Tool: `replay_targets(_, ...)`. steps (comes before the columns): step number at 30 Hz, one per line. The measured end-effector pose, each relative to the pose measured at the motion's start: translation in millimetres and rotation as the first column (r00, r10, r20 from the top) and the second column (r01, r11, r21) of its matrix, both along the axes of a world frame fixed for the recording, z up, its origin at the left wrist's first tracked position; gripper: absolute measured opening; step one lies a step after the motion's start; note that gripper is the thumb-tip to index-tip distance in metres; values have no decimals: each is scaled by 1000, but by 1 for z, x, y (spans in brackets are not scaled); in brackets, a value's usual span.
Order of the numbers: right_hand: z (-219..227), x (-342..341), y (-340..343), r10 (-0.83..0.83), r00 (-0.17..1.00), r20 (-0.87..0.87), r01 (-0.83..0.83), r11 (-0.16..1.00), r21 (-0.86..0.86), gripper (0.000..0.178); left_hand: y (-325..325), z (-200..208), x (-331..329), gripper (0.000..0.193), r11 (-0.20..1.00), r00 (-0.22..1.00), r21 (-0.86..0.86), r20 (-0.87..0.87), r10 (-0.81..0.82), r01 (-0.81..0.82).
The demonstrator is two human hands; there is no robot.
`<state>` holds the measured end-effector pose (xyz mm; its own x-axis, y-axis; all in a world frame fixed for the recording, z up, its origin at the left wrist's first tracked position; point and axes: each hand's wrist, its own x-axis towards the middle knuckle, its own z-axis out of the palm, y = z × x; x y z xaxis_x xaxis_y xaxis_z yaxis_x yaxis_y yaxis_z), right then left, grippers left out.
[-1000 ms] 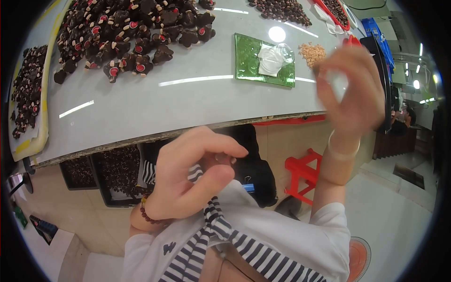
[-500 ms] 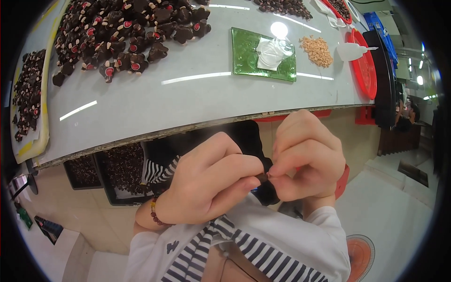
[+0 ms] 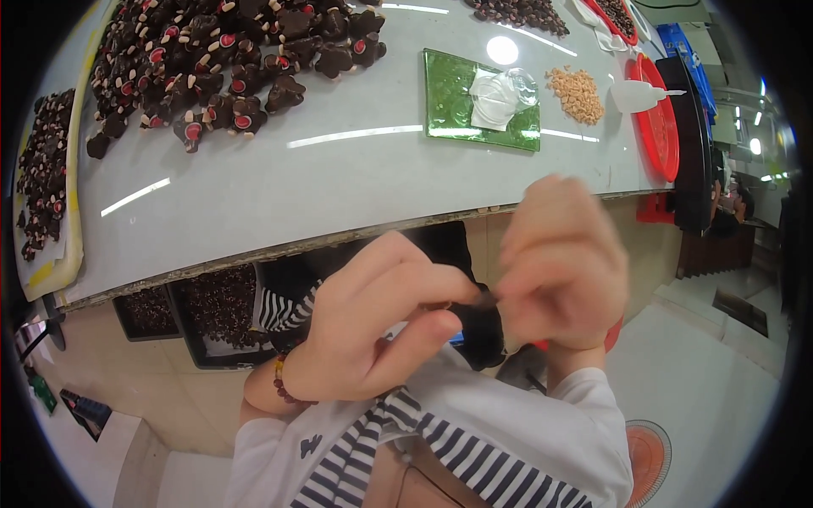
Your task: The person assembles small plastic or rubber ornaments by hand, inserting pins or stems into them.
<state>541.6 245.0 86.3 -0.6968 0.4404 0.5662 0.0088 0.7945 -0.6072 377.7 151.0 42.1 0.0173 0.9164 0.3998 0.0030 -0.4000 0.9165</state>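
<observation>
Both my hands are raised close together in front of the table's near edge. My left hand (image 3: 381, 317), with a beaded bracelet on its wrist, has its fingers curled and its thumb a little below the index finger. A small dark piece (image 3: 486, 298) shows at its index fingertip, in the gap toward the other hand; its kind is too blurred to tell. My right hand (image 3: 563, 267) is curled closed and smeared by motion, so whatever its fingertips pinch is hidden.
Dark brown pieces with pink and pale bits (image 3: 246, 76) pile up on the grey table (image 3: 339, 182). A green glass plate (image 3: 440, 110) bears a white paper piece and a clear round item. Tan crumbs (image 3: 577, 95), a white squeeze bottle (image 3: 635, 96) and a red tray (image 3: 656, 140) are farther right. Dark-filled trays (image 3: 216, 305) stand underneath.
My left thumb has moved away from the index finger, lower down. My right hand has shifted slightly up and right and now blurs. The view has tilted a little.
</observation>
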Motion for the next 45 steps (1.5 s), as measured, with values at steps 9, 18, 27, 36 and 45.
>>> replay_targets(9,-19,29,78,-389,916,98,399,911,-103,4,-8,7,-12,29,941,917,-267,387,-93,208)
replay_targets(18,-22,24,78,-384,915,123,392,919,-47,5,-13,4,-14,31,888,674,-257,735,-76,381)
replay_targets(27,-3,12,42,-287,953,-100,300,941,158,15,-10,6,-12,41,898,800,-307,595,-78,316)
replay_targets(36,-6,0,-14,-48,987,-152,112,888,446,20,-2,13,-8,51,923,930,-292,339,-143,249)
replay_targets(45,-3,4,-13,-41,996,-76,75,850,521,14,-3,15,-3,46,950,963,-256,243,-116,180)
